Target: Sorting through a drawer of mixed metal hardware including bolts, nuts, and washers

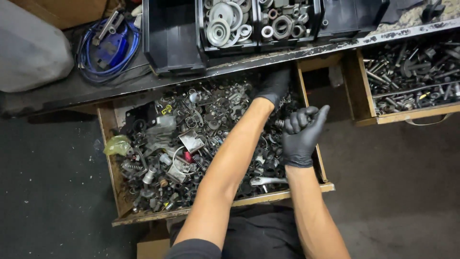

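Black bins (172,38) stood on the workbench (96,86), two holding washers (225,21) and nuts (282,24). A blue cable coil (108,45) lay left of them. A second drawer (412,76) of bolts hung open at right.

Left hand (274,88) reaches forward — right hand (301,134) fisted.

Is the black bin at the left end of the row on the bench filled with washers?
No, that black bin looks empty, while washers fill the bin beside it.

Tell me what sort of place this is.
Probably a workshop or hardware store room: an open wooden drawer heaped with mixed metal fasteners, black bins of washers on the bench, and gloved hands sorting.
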